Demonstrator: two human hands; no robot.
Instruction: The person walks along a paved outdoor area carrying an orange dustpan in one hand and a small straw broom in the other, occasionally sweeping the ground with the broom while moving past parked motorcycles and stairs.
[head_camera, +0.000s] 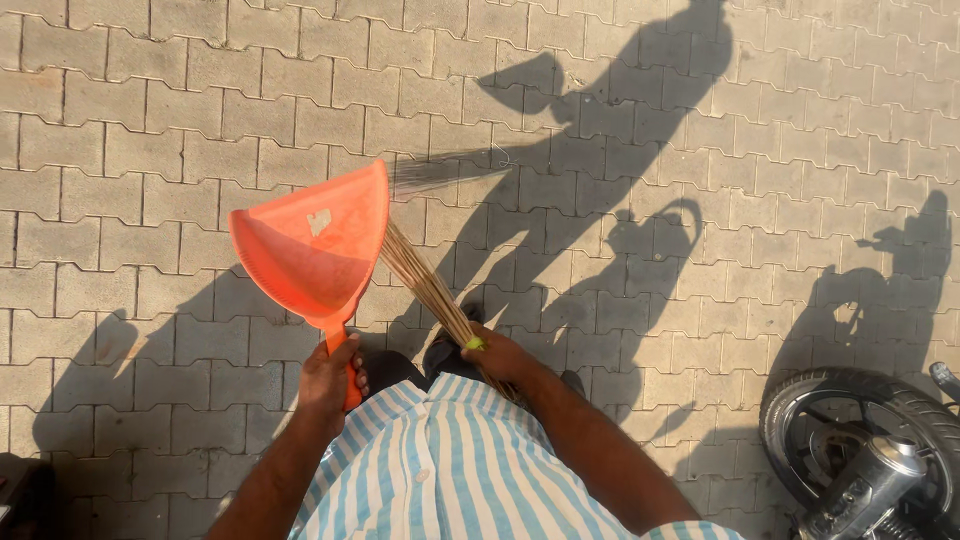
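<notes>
My left hand (330, 378) grips the handle of an orange plastic dustpan (315, 245), held up above the paving with its mouth facing up and to the right. A small pale scrap sticks inside the pan. My right hand (497, 355) is closed around the bound end of a straw broom (425, 280). The broom's bristles run up and left, pass behind the dustpan's edge, and fan out blurred near the top. My striped blue and white shirt (450, 470) fills the bottom centre.
Grey interlocking paving blocks (150, 150) cover the ground. A motorbike wheel (860, 440) with a chrome exhaust stands at the bottom right. Long shadows of people fall across the upper right. A dark object sits at the bottom left corner.
</notes>
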